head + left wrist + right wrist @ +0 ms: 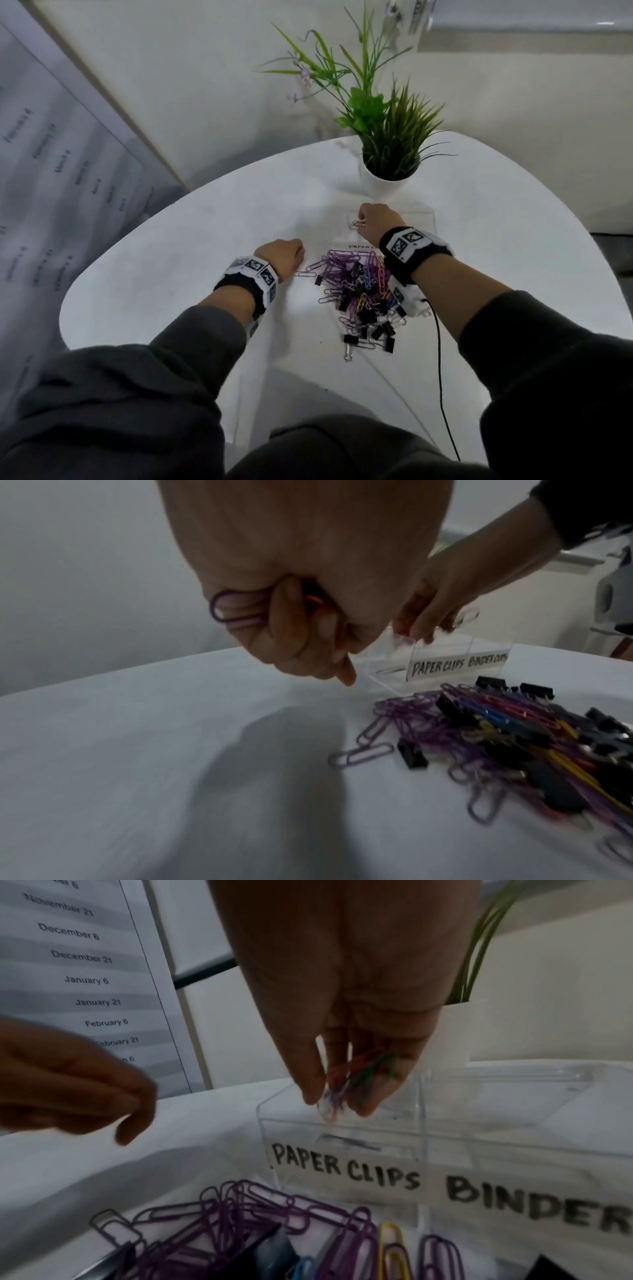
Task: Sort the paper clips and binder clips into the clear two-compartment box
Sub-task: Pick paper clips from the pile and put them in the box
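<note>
A mixed pile (359, 291) of coloured paper clips and black binder clips lies on the white table, just in front of the clear two-compartment box (423, 215). The box is labelled PAPER CLIPS (346, 1167) and BINDER. My right hand (337, 1103) hovers over the paper-clip compartment and pinches a bunch of coloured paper clips (359, 1074) pointing down into it. One clip (349, 1142) lies on that compartment's floor. My left hand (308, 631) is left of the pile, curled round a purple paper clip (226, 610) and a reddish one.
A white pot with a green plant (387, 181) stands right behind the box. A black cable (440, 359) runs from my right wrist across the table's near edge. A dated paper sheet (85, 980) hangs at the left. Bare white table (171, 274) lies left of the pile.
</note>
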Motion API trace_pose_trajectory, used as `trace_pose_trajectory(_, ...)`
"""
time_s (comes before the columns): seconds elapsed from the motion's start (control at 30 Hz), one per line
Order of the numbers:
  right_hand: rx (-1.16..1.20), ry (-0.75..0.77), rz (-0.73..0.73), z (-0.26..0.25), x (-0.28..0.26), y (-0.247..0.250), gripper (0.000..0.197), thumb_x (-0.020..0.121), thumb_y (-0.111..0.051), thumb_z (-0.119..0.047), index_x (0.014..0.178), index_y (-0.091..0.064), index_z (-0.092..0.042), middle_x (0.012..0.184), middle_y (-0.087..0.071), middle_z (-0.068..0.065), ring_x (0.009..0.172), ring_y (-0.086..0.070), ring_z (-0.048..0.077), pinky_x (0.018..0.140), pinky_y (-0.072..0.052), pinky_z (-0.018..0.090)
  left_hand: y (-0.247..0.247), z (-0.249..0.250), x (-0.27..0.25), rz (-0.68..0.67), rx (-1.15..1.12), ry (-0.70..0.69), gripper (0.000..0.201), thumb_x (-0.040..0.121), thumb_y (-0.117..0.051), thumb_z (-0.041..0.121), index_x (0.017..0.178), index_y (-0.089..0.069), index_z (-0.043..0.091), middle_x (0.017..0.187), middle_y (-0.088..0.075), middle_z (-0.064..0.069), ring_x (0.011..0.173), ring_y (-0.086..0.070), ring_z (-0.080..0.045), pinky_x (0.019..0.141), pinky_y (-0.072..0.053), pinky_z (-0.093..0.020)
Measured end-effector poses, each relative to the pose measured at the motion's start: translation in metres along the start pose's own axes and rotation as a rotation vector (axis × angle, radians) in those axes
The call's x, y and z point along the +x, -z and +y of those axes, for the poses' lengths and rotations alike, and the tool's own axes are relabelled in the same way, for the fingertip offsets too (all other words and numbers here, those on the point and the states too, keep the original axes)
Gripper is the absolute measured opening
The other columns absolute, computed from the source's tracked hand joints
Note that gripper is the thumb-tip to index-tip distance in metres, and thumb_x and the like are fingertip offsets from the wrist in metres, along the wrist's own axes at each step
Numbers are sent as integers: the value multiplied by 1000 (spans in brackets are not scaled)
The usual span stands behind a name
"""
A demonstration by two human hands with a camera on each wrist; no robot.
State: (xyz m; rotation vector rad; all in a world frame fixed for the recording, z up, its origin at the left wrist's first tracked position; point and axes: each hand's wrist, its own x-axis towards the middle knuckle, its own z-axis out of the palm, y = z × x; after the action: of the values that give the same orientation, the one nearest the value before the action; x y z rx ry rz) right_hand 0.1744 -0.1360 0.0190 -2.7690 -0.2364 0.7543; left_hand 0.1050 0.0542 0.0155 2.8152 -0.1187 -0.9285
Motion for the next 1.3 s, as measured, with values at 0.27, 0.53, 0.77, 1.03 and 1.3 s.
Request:
trace_pose_trajectory(0.27,196,35,269,38,-38,3,22,93,-46,-10,106,-62,-5,108,-66,13,98,-61,31,79,-47,34,45,69,56,218,170,-280,32,101,-29,27,113,-55,13,110,-62,-11,96,-61,-31,70,-40,-33)
trace_pose_trajectory(0.53,178,-27,107,72,-88,-46,19,93,-46,-11,100,-63,-5,103,-68,14,93,-62,32,73,-46,33,26,116,77,91,55,-361,31,102,-31,23,127,-44,11,128,-47,-16,107,-57,-35,88,-46,-43)
trace_pose_trajectory(0.77,140,-27,174,82,-92,-53,21,93,-44,-7,101,-63,-5,103,-63,13,96,-59,32,75,-47,36,11,86,43,321,60,-368,37,96,-43,16,132,-51,12,135,-50,-9,112,-57,-29,95,-47,-40)
trace_pose_trajectory(1.03,-195,114,138,89,-79,-59,44,89,-45,3,128,-52,-13,129,-59,6,117,-49,29,90,-46,37,-34,58,16,194,207,-294,37,96,-41,12,132,-51,12,132,-52,-8,115,-54,-27,89,-49,-39)
trace_pose_trajectory(1.3,-332,241,141,95,-67,-70,37,91,-45,-4,125,-55,-15,121,-61,6,114,-48,29,92,-41,36,-60,51,30,230,217,-284,48,96,-45,16,143,-35,14,143,-44,-6,127,-47,-25,102,-41,-36)
